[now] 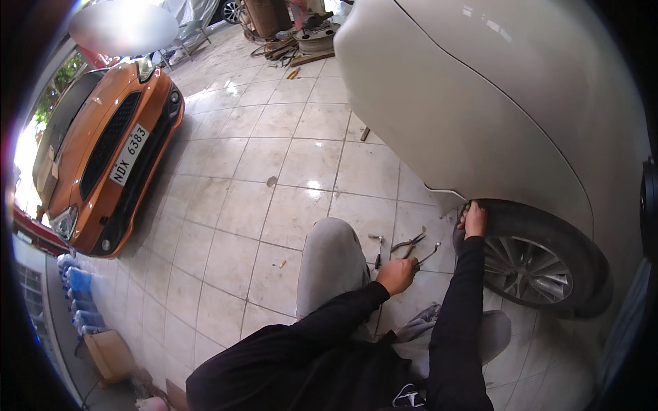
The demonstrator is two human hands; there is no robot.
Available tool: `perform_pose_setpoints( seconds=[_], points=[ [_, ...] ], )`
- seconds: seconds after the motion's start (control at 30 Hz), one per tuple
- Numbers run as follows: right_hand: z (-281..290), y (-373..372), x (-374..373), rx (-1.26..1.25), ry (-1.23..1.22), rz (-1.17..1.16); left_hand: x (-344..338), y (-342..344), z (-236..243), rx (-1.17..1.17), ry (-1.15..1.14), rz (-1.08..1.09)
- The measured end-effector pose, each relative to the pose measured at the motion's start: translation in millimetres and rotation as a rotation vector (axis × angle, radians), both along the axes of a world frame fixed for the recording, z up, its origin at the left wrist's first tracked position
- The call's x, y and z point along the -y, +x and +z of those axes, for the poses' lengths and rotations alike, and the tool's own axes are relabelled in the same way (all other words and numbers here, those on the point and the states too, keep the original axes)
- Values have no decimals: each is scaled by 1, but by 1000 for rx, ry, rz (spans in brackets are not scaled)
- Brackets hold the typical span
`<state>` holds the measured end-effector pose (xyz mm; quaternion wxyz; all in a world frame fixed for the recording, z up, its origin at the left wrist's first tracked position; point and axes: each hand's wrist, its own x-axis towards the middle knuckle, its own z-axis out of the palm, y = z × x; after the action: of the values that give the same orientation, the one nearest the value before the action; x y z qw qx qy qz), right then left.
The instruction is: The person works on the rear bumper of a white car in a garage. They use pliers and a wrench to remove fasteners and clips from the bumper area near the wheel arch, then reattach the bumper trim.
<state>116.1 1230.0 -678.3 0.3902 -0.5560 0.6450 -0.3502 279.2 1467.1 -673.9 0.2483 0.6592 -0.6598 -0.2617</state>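
My left hand [396, 276] is closed around a slim metal wrench [428, 256], its rounded end pointing up and right above the tiles. My right hand [473, 220] is at the front of the wheel arch, between the tyre [531, 218] and the lower edge of a pale car's bumper [432, 130]. Its fingers are bent together there; what they grip, if anything, is hidden. Just beyond my left hand, pliers [410, 244] with dark handles lie with their handles spread. Beside them is a small ratchet-like tool [378, 252] with a dark handle.
An orange car [123, 164] stands at the left. Water jugs [80, 291] and a cardboard box [110, 355] line the lower left. A wheel rim [317, 41] sits among scrap at the back, near a yellow-handled tool [293, 73]. A grey rag [421, 320] lies by my knee.
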Motion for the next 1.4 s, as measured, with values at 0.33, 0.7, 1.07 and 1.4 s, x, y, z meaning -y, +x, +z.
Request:
perform_pose_setpoints(
  seconds=[0.33, 0.7, 1.07, 1.4],
  points=[
    [-24, 1, 0, -700, -687, 60, 5, -1, -7, 2, -54, 12],
    [0, 3, 12, 361, 135, -24, -3, 3, -6, -37, 39, 47],
    [-13, 42, -47, -258, -586, -180, -7, 11, -8, -31, 15, 56],
    [-13, 31, -23, 151, -370, -137, 12, 6, -32, 98, 39, -33]
  ],
)
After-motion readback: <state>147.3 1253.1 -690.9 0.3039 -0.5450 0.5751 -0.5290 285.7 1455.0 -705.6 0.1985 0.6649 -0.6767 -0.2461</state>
